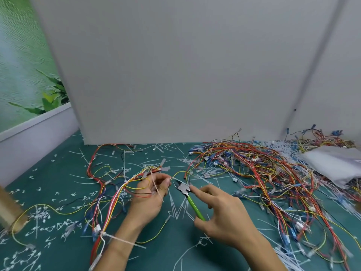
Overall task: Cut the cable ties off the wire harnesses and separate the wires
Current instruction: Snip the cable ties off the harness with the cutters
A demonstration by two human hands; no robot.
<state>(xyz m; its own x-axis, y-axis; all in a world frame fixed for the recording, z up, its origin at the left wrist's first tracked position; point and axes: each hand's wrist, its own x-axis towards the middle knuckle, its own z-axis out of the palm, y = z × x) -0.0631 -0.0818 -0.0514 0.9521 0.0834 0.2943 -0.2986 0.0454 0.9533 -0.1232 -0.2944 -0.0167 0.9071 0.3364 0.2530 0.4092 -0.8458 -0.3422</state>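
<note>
The left hand point(150, 196) is curled around part of a wire harness point(115, 198), its thumb and fingertips pinching a thin yellow wire point(178, 174) at the point where a small white knot sits on it. A pale cable tie point(157, 189) strap lies slantwise across the fingers of this hand. The rest of the harness, red, white, yellow and blue strands, trails from the palm down and to the left over the green worktop point(58, 184), and a second tie point(121, 240) binds it just beside the left wrist.

The right hand point(226, 214) grips the green-handled cutters point(184, 188), the handles tucked into the curled fingers and the index finger stretched straight along the grey head. The blades are slightly parted, their tips just beside the pinched spot on the yellow wire; I cannot tell whether they touch it.

To the right lies a broad heap of loose wires point(259, 169), with a crumpled plastic bag point(332, 163) resting on its far edge. White tie scraps point(39, 216) are strewn over the worktop, and a grey panel point(175, 75) stands behind
</note>
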